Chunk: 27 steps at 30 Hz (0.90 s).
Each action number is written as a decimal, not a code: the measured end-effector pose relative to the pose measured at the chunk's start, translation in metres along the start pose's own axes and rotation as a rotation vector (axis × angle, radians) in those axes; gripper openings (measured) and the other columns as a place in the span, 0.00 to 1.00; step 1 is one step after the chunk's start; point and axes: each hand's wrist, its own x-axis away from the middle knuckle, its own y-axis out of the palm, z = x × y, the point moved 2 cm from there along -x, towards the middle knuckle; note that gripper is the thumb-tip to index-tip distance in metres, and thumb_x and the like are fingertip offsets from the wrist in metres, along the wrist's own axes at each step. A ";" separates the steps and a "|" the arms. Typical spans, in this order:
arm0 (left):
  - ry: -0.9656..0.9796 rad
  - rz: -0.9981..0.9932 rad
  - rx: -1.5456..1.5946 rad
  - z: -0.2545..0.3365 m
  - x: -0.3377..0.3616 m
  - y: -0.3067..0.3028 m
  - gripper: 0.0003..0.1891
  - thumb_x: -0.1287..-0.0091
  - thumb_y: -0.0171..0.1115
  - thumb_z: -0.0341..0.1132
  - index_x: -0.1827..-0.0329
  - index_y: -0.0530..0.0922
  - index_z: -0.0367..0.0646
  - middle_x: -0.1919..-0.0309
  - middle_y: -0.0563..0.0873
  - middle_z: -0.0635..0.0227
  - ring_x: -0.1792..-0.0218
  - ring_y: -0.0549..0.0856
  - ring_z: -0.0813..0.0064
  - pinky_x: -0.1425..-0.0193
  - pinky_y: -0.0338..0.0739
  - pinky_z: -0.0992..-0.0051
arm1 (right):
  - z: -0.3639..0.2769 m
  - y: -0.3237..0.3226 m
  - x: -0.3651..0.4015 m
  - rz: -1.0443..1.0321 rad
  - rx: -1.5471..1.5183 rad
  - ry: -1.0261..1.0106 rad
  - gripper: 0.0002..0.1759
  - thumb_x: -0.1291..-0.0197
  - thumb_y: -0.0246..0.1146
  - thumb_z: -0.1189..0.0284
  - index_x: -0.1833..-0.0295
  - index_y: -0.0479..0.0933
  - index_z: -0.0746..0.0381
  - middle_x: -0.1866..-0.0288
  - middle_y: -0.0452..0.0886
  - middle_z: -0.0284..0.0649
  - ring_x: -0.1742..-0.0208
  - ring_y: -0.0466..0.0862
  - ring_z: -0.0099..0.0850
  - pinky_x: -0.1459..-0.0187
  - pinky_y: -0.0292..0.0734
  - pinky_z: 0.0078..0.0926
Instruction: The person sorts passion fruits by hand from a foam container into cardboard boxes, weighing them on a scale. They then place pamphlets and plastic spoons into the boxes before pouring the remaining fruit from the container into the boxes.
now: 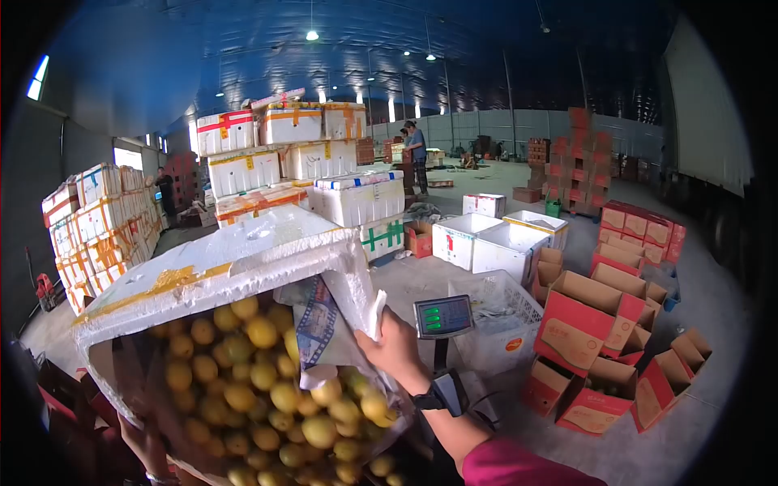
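Note:
A white foam box (pixel 219 251) is tipped on its side in front of me, its open mouth facing me. Round yellow-green fruits (pixel 263 377) fill the mouth, with several loose at the lower edge. My right hand (pixel 393 344) is closed on the box's right wall, beside a printed sheet of paper (pixel 322 324) hanging over the fruit. A dark watch is on that wrist. Low on the left, my left hand (pixel 146 447) grips the box's lower left edge, its fingers partly hidden. What lies under the fruit is mostly out of sight.
A scale with a lit green display (pixel 443 316) stands right of the box, by a white plastic crate (pixel 498 320). Open red cartons (pixel 579 320) spread across the right floor. Foam boxes are stacked behind (pixel 356 198) and left (pixel 105 219). People (pixel 416 154) stand farther back.

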 end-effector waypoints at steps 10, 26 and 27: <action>-0.052 -0.049 -0.164 -0.010 -0.002 0.005 0.25 0.44 0.61 0.23 0.41 0.71 0.34 0.56 0.80 0.67 0.55 0.78 0.76 0.47 0.71 0.76 | 0.022 0.011 -0.013 -0.064 0.026 0.115 0.19 0.53 0.67 0.67 0.56 0.73 0.62 0.66 0.82 0.52 0.63 0.82 0.51 0.63 0.78 0.43; -0.253 -0.328 -0.335 -0.166 -0.075 0.096 0.23 0.45 0.64 0.35 0.46 0.75 0.37 0.60 0.84 0.55 0.59 0.84 0.63 0.53 0.76 0.68 | 0.173 0.143 -0.023 -0.312 -0.047 0.192 0.17 0.50 0.65 0.66 0.58 0.71 0.63 0.66 0.80 0.52 0.64 0.82 0.49 0.62 0.76 0.41; -0.184 -0.337 -0.478 -0.176 -0.075 0.110 0.26 0.47 0.66 0.39 0.45 0.75 0.38 0.58 0.84 0.51 0.57 0.84 0.56 0.52 0.76 0.65 | 0.182 0.137 -0.004 -0.397 -0.204 0.219 0.17 0.48 0.65 0.68 0.56 0.71 0.63 0.66 0.80 0.51 0.64 0.83 0.45 0.62 0.77 0.38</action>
